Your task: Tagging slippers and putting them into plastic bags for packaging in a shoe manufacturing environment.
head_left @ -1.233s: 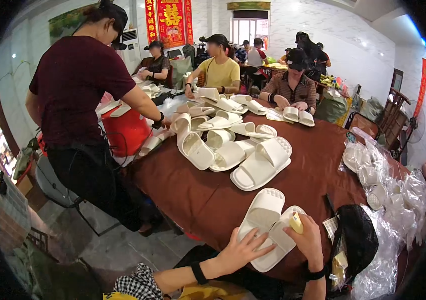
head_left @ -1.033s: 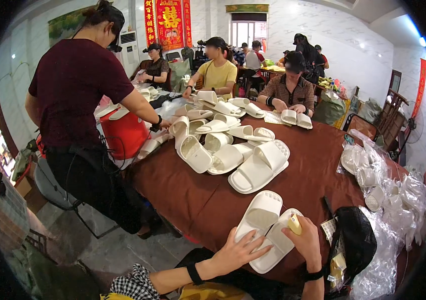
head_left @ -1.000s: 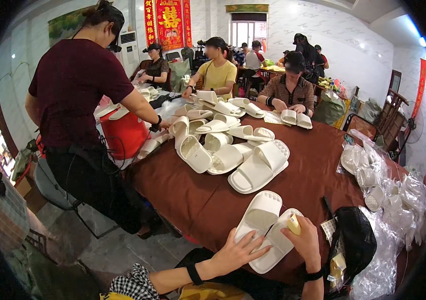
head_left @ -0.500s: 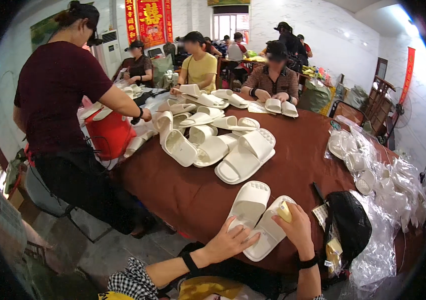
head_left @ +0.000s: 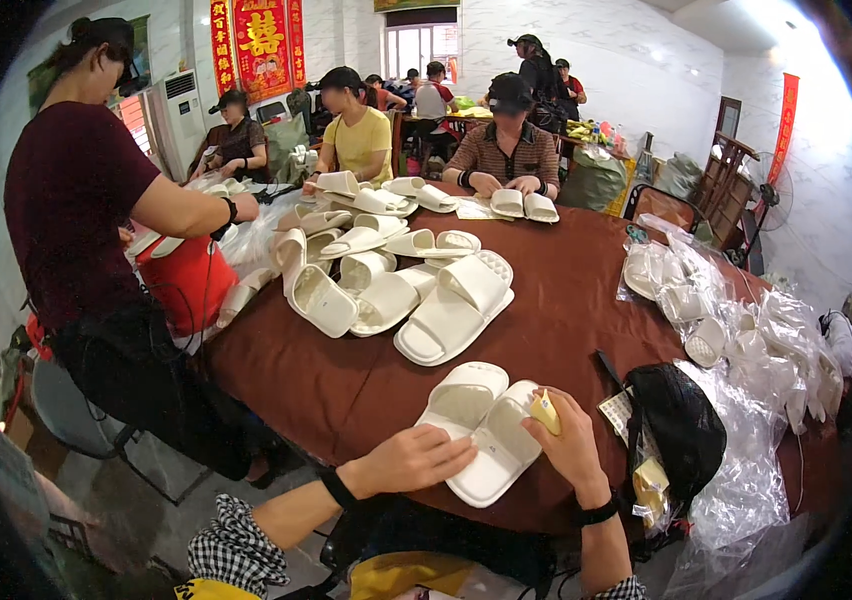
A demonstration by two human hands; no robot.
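Close in front of me a pair of white slippers lies on the brown cloth: a left slipper (head_left: 458, 392) and a right slipper (head_left: 491, 475), side by side. My left hand (head_left: 408, 460) is laid over the lower part of the left slipper, its fingers stretched toward the right one and touching the footbed. In my right hand (head_left: 571, 440), beside the right slipper's strap, a small pale yellow piece (head_left: 546, 412) is pinched between thumb and fingers. What exactly it is cannot be made out. Both wrists wear black bands.
Beyond the pair, a heap of white slippers (head_left: 381, 295) covers the table's left half. Right of me are a black bag (head_left: 681, 425) and slippers in clear plastic bags (head_left: 711, 300). A standing person (head_left: 86, 210) works at a red container (head_left: 186, 285); others sit across the table.
My left hand's spread fingers have drawn together and lie flatter on the slippers. The standing person's arm has drawn back toward the red container. The view has shifted slightly.
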